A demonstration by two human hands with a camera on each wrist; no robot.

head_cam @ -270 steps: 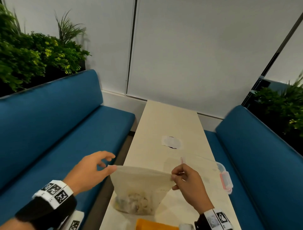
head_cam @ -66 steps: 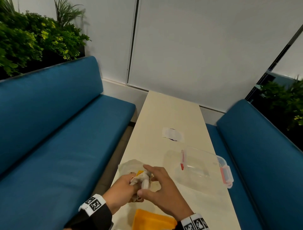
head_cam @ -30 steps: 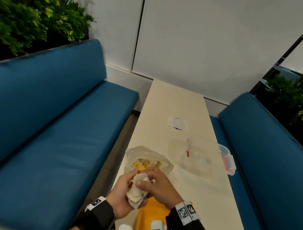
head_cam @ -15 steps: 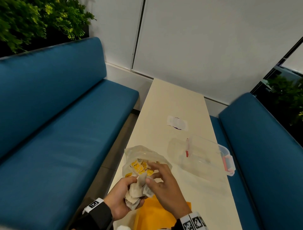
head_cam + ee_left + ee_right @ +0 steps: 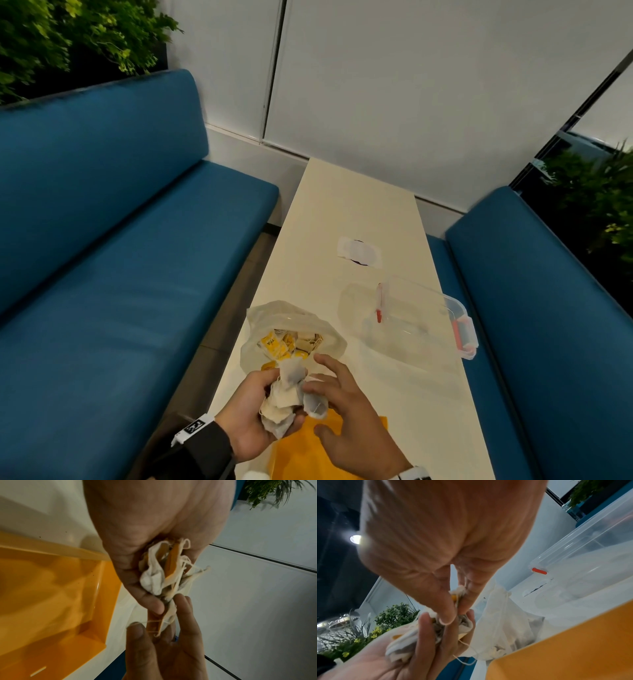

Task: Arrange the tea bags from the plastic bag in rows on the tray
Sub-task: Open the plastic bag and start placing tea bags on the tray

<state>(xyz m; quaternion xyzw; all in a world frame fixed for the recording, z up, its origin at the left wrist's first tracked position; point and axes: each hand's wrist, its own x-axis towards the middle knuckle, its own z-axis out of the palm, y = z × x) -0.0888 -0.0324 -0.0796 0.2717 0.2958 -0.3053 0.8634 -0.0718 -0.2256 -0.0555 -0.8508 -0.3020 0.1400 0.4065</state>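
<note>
left hand (image 5: pixel 251 416) clutches bunch of tea bags (image 5: pixel 286 394) above tray (image 5: pixel 308 448) | right hand (image 5: pixel 346 414) pinches one, apparently by string | bags light, soft, tangle-prone: grip paper body | more remain in plastic bag (image 5: pixel 291 329)

Glossy orange plastic tray (image 5: pixel 51 595), thin crinkled plastic bag (image 5: pixel 274 315), soft papery tea bags (image 5: pixel 284 394), smooth matt table (image 5: pixel 342 212)

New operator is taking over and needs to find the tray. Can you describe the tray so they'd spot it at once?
Start at the long cream table between the two blue benches, then go to its near end under the hands. The tray is the flat orange one there, just nearer than the crumpled plastic bag; the only other container, the clear box, sits farther right.
</note>
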